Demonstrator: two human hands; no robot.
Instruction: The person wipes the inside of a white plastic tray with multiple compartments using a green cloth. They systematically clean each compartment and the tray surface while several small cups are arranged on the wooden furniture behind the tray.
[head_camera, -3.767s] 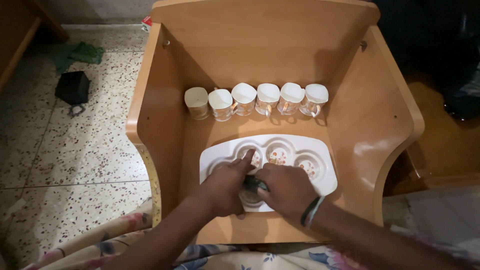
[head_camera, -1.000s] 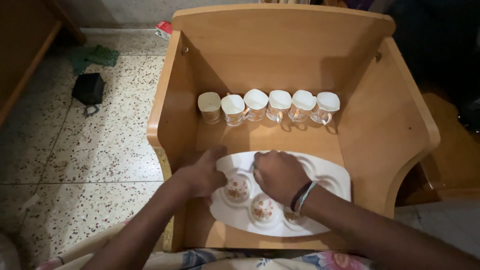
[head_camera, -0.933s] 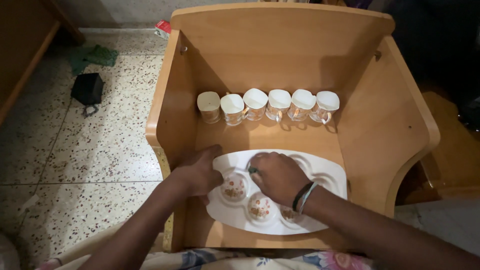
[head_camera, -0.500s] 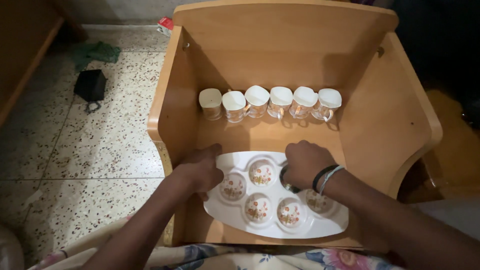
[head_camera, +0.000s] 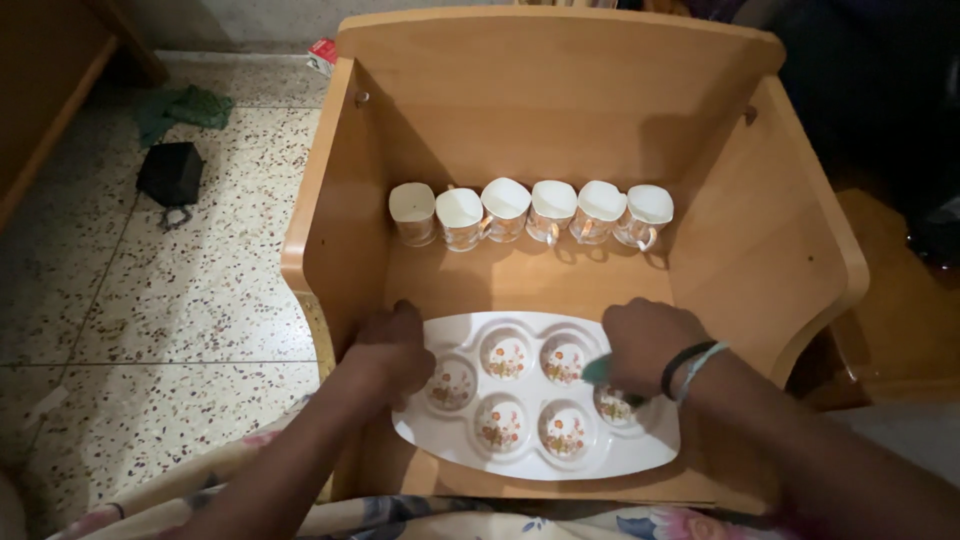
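White plastic makes up the oval tray (head_camera: 440, 440), which lies flat on the wooden shelf (head_camera: 530, 285) of a small cabinet, near its front edge. Six round hollows with orange flower patterns sit in two rows across it. The left hand (head_camera: 392, 352) closes on the tray's left rim, fingers curled over the edge. The right hand (head_camera: 645, 342) is closed on a small green scrubbing pad (head_camera: 598, 371), pressed at the tray's right end just beside the nearest hollow. The tray looks thin, stiff and light, probably smooth and a little slippery, so it would likely slide on the wood unless held down; the raised outer rim seems the surest place to grip, since the hollows offer nothing to pinch. Behind it, well apart, a row of six white cups (head_camera: 530, 213) with clear handles stands against the back panel; they look fragile and could tip if the tray is pushed back. A speckled floor (head_camera: 150, 280) lies to the left, with a dark box (head_camera: 170, 173) on it.
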